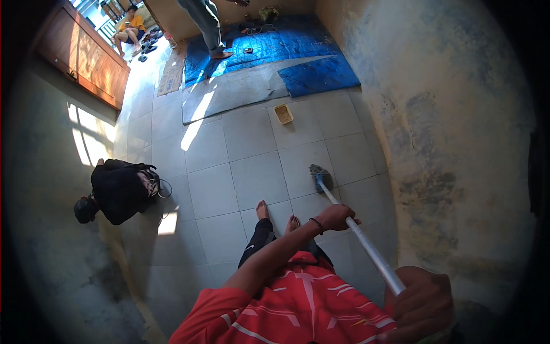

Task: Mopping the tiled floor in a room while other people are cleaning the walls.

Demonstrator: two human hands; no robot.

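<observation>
A mop with a silvery metal pole (373,251) slants across my right side. My left hand (337,217) is wrapped around the pole at mid-length, a dark band on its wrist. Close to my body, my right hand (423,296) grips the upper end, which its fingers partly cover. The grey string mop head (321,173) with its blue socket rests on the grey floor tiles (258,174), ahead of my bare feet and a little to the right.
A stained wall (429,172) rises at the right. Ahead lie a plastic tub (283,114), a grey sheet (236,92) and a blue tarp (318,75); a person stands on the tarp. Dark bags (124,189) sit by the left wall. Beyond the wooden door (84,49) another person sits near footwear.
</observation>
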